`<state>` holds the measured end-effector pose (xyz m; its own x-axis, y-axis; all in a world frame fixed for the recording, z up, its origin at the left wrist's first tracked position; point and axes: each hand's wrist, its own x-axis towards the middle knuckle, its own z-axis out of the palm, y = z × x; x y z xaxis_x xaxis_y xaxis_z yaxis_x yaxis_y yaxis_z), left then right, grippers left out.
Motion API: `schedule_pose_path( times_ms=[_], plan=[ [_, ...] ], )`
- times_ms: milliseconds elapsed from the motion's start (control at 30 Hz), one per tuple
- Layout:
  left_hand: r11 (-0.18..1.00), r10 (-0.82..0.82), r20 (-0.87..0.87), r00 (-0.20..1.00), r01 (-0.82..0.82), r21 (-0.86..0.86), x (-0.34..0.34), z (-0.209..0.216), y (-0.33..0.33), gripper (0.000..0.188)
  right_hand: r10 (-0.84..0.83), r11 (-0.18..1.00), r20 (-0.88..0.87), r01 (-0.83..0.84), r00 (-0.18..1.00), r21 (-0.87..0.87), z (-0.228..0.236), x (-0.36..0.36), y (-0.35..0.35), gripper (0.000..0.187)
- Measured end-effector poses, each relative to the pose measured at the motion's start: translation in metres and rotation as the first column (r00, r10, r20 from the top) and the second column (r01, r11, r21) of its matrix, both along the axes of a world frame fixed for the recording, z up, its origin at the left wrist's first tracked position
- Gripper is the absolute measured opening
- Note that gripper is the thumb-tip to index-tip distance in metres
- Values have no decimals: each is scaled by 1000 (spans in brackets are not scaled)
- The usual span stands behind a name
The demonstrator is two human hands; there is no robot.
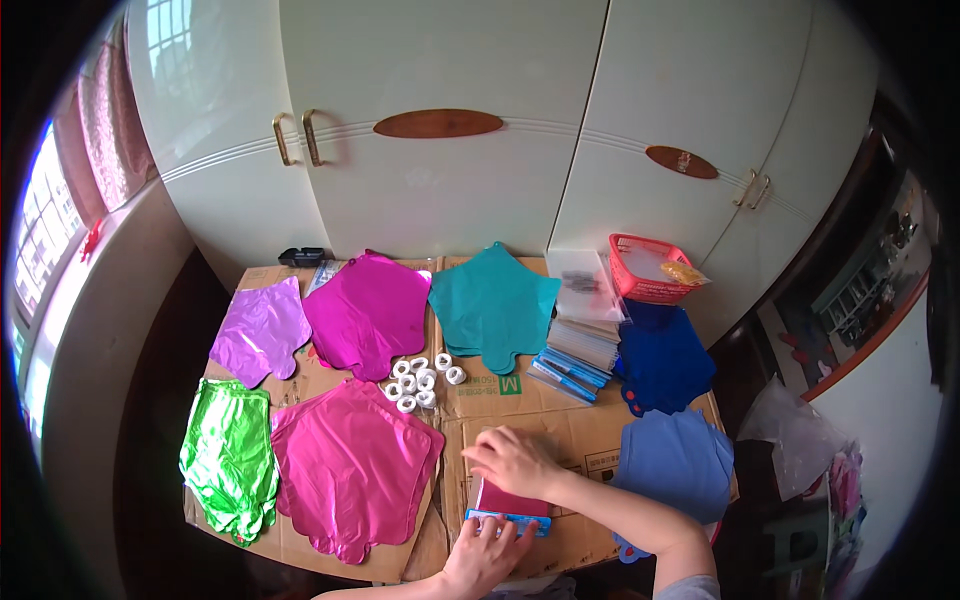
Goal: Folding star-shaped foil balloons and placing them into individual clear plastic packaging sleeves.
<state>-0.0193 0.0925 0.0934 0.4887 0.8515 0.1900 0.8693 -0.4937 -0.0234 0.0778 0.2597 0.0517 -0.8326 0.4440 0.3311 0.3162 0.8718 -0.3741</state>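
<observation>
In front of me on the cardboard lies a flat packet with a dark red folded sheet [512,498] in it and a blue printed strip [541,522] along its near edge. My left hand [487,556] presses its bent fingers on the blue strip, holding the packet down. Over the packet's far end is my right hand [517,463], its fingers bent and drawn together toward the left. What they pinch, if anything, is too small to tell. Right of the hands rests a stack of light blue foil balloons [676,465].
Cardboard [470,410] covers the table. Foil balloons lie around: green [228,455], pink [350,465], lilac [262,328], magenta [368,310], teal [495,305], dark blue [668,360]. White ribbon rolls [407,384], stacked packets [572,370] and a red basket [650,288] stand behind.
</observation>
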Motion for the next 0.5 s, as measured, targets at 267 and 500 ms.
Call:
schedule_pose_path(
  times_ms=[267, 500],
  plan=[
    [976, -113, -7, 994, 112, 187, 4, -9, 8, 39, 53, 996, -24, -52, 998, 74, -5, -2, -1, 42],
    [965, -75, -3, 997, 74, 250, 4, -23, 4, 36, 65, 993, -33, -61, 997, 103, -5, -3, -3, 39]
  ],
)
